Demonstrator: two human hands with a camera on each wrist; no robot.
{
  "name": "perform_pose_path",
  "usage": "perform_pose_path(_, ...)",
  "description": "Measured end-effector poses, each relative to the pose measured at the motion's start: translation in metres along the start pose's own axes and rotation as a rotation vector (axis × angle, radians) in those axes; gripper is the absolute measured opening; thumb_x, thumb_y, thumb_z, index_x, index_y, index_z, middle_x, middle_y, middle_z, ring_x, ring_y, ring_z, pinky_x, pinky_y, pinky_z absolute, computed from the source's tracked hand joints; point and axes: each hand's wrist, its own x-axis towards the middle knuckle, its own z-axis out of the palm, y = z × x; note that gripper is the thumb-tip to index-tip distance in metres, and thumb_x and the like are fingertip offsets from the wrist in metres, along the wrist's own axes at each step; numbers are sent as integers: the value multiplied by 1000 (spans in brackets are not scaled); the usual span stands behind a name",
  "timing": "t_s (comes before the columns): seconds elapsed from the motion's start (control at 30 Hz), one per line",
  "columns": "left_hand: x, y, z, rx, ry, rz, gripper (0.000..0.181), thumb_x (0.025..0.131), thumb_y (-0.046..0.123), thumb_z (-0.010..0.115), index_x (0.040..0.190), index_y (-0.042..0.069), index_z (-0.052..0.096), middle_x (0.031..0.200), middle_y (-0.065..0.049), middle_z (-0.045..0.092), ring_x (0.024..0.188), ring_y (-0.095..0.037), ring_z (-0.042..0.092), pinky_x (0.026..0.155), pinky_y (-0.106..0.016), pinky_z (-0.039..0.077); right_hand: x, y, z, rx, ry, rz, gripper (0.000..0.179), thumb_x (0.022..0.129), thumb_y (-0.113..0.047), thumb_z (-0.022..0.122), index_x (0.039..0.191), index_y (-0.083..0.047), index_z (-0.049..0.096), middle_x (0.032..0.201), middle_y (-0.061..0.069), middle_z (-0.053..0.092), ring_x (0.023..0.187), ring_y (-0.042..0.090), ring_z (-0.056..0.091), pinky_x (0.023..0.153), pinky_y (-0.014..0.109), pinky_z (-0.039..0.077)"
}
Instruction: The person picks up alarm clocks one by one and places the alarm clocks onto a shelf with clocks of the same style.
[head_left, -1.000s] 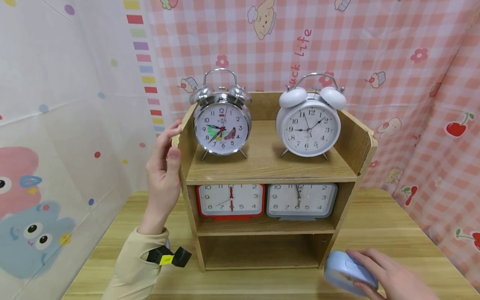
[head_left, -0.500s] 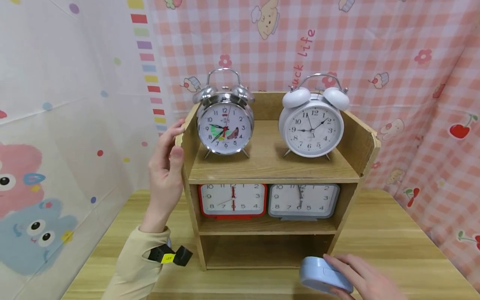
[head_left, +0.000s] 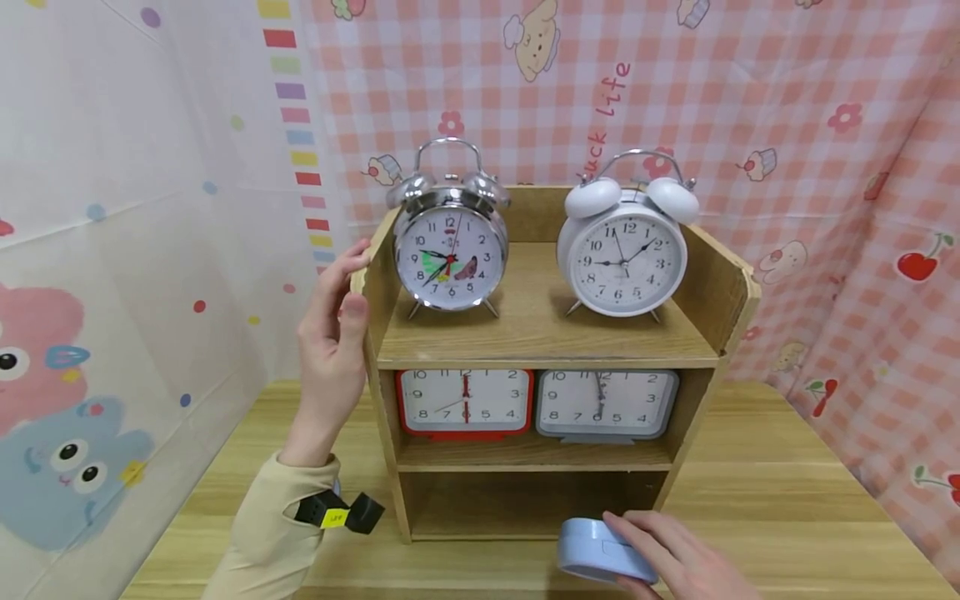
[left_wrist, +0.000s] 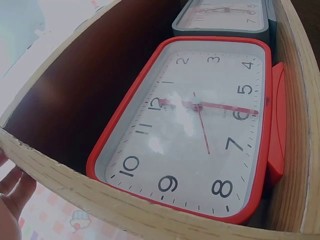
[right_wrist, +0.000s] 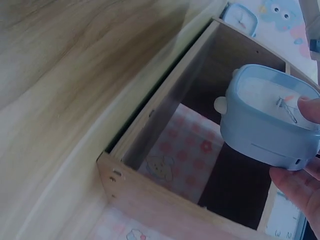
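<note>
My left hand rests against the outer left side of a wooden shelf; in the left wrist view, its fingers lie outside the panel. The right hand holds a small light blue alarm clock in front of the bottom compartment. In the right wrist view, thumb and fingers grip this clock, its dial facing up and its small feet toward the table. On the middle level stand a red-framed clock and a grey-framed clock.
On the top level stand a silver twin-bell alarm clock and a white twin-bell alarm clock. Another blue clock sits beyond the shelf's far side in the right wrist view. Patterned curtains hang behind the wooden table.
The right hand has carried the blue alarm clock leftward, from beside the shelf's lower right corner to in front of the bottom compartment. My left hand keeps its place on the side panel.
</note>
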Motion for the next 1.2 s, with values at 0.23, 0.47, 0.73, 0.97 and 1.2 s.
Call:
perform_pose_path(0.23, 0, 0, 0, -1, 1, 3, 60, 110, 44, 51, 140, -7, 55, 156, -20, 56, 150, -17, 51, 129, -31, 39, 9, -6, 10, 5, -4, -29, 58, 105, -61, 46, 140, -19, 65, 120, -11, 66, 98, 2, 65, 79, 11, 55)
perform_pose_path(0.47, 0, 1, 0, 9, -4, 1, 57, 110, 42, 51, 139, -7, 55, 156, -19, 56, 149, -16, 53, 128, -30, 40, 15, -16, 20, 42, 5, -19, 59, 106, -61, 43, 141, -20, 64, 119, -10, 66, 97, 3, 65, 72, 9, 54)
perform_pose_path(0.73, 0, 0, -1, 9, -1, 1, 58, 110, 42, 51, 139, -7, 55, 156, -20, 56, 148, -16, 53, 128, -30, 40, 21, -27, 31, 82, -17, -30, 55, 103, -58, 55, 142, -20, 63, 120, -9, 66, 98, 3, 64, 72, 9, 54)
perform_pose_path(0.97, 0, 1, 0, 9, -3, -1, 59, 110, 44, 51, 139, -7, 55, 156, -20, 56, 147, -16, 54, 126, -28, 42, 27, -32, 43, 109, -39, -51, 57, 99, -53, 67, 145, -20, 60, 122, -8, 65, 101, 5, 64, 75, 14, 58)
perform_pose_path(1.2, 0, 0, -1, 3, -2, 4, 59, 110, 43, 51, 138, -8, 55, 155, -21, 55, 147, -16, 54, 126, -29, 41, 40, -36, 58, 143, -6, -120, 52, 106, -49, 57, 146, -15, 59, 123, -5, 65, 104, 7, 65, 75, 17, 58)
